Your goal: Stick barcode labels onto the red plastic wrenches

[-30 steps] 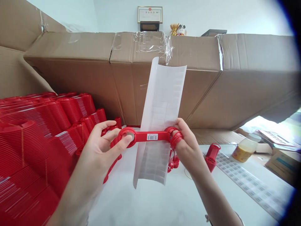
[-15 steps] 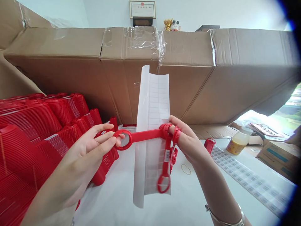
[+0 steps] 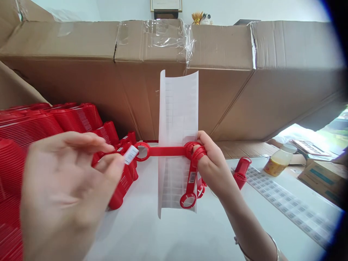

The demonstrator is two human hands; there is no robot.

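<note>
Through the head view I had the red strap [image 3: 167, 151] stretched level above the bench [image 3: 136, 239], a ring at its left end. My right hand [image 3: 210, 159] had its fingers closed round the other end, where more red rings bunched together. My left hand [image 3: 67, 181] pinched a small barcode label [image 3: 131, 155] between thumb and finger, near the left ring; I couldn't tell whether the two touched.

I judged this strap unfinished: its facing side looked bare — the label was on my fingers, not on it. The hanging red piece [image 3: 191, 185] below my right hand already bore a barcode. Behind the strap stood a curled backing sheet [image 3: 178, 108], seemingly gripped by that hand too.

Farther left, the red stacks [image 3: 69, 121] showed white patches, so many of those pieces probably carried labels — how many lacked them, I couldn't see. A printed strip [image 3: 282, 203] lay at right.
</note>
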